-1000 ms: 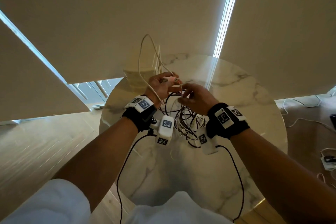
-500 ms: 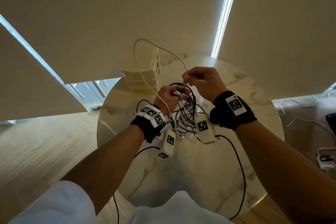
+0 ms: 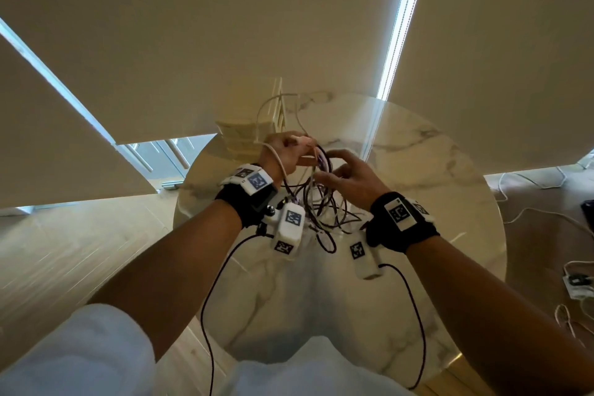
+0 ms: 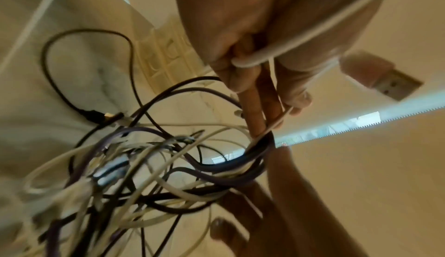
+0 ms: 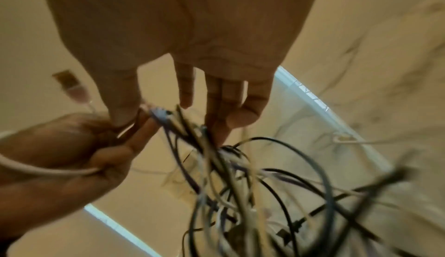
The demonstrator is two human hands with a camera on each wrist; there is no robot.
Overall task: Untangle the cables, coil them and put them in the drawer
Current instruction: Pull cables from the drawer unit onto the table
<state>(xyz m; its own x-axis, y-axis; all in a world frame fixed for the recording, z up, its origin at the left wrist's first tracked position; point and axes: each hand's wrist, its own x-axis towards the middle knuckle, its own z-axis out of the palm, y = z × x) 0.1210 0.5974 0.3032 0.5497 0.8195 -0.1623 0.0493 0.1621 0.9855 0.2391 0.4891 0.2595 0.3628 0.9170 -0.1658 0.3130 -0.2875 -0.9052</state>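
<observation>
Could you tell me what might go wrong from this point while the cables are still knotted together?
1. The left hand grips the white cable while the right hand picks at the cable tangle; pulling apart could tighten the knots.
2. The USB plug dangles free by the left hand and might catch in a loop.
3. The tangle hangs above the marble table; a slip would drop it back in a heap.

Bare marble table [image 3: 434, 202] open to the right; tangled cables [image 3: 321, 206] ahead, drawer unit [image 3: 247, 135] blocking far-left edge
</observation>
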